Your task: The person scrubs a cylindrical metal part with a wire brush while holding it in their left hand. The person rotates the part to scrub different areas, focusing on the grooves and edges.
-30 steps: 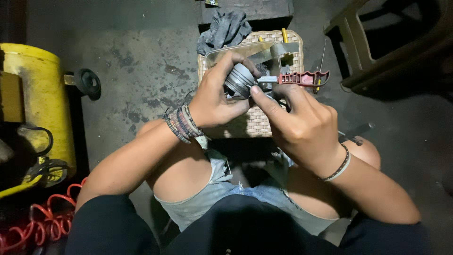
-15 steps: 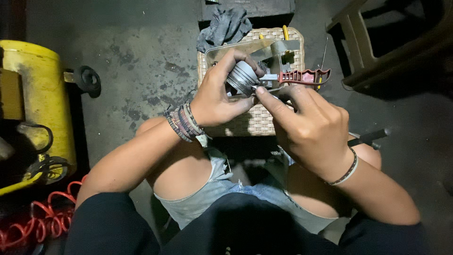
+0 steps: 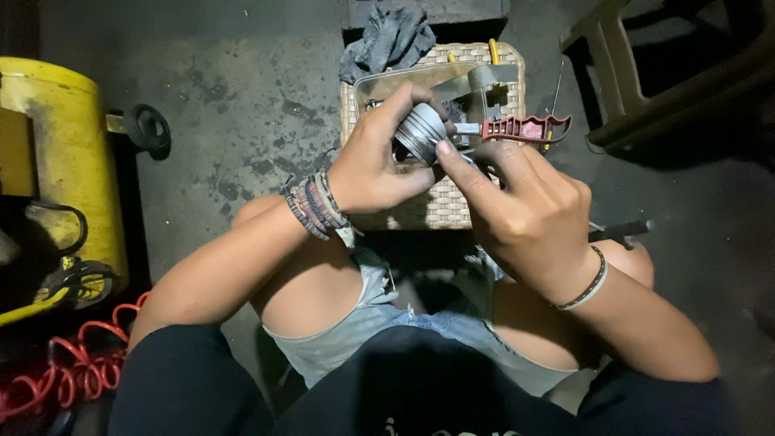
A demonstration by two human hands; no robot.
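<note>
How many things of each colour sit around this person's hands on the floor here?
Silver-grey: 2, round ribbed metal piston gripped by left hand and touched by right hand; flat metal tray
Red: 2, red-handled tool; coiled red hose
Yellow: 1, yellow metal tank
Tan: 1, woven wicker stool
Dark grey: 1, crumpled grey rag
Total: 7

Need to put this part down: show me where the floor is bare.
Bare concrete floor lies between the yellow tank and the wicker stool. The stool top is crowded: metal tray, red-handled tool, grey rag.
</note>
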